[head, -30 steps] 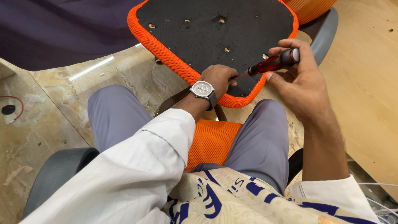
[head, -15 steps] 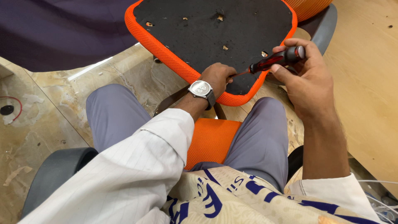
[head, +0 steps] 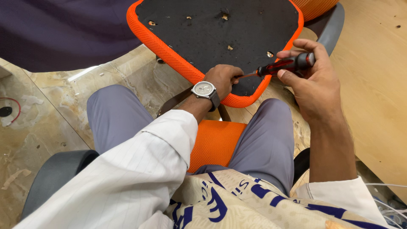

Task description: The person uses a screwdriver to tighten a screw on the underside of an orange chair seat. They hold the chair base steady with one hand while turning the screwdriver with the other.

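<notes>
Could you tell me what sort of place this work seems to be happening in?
Probably an indoor room used as a workspace: a stone-tiled floor, a wooden board, and the right hand holding a screwdriver over an upturned chair seat.

Site looks like a workshop or an unfinished room. I sit on an orange chair (head: 216,142) over a stained, paint-flecked stone floor (head: 38,127). Bare plywood sheet (head: 377,85) lies to my right; loose white cables (head: 388,203) beside it.

Seat panel (head: 220,34) black, orange mesh rim; screwdriver (head: 285,65) red-black; trousers (head: 114,118) grey.
</notes>
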